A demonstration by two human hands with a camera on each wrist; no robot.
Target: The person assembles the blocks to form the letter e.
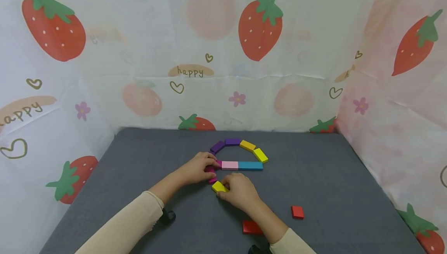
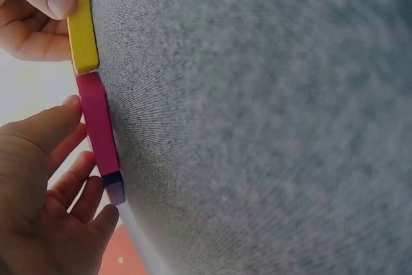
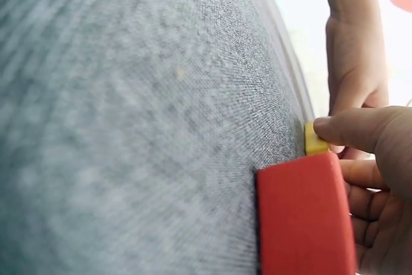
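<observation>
My right hand (image 1: 241, 190) pinches a yellow block (image 1: 218, 187) between thumb and fingers, flat on the table. One end of it meets a magenta block (image 2: 100, 133), seen in the left wrist view. My left hand (image 1: 194, 169) rests beside the magenta blocks, its thumb and relaxed fingers touching their outer side. An arch of blocks curves above: purple blocks (image 1: 233, 142), then yellow blocks (image 1: 248, 145) on the right. Across the middle runs a straight row with a pink block (image 1: 229, 165) and a blue block (image 1: 250, 166). My left fingers partly cover the curve's left side.
A red block (image 1: 251, 227) lies under my right forearm, and a smaller red block (image 1: 297, 212) sits to its right. The grey table (image 1: 314, 176) is bordered by strawberry-printed cloth (image 1: 216, 52) at the back and sides.
</observation>
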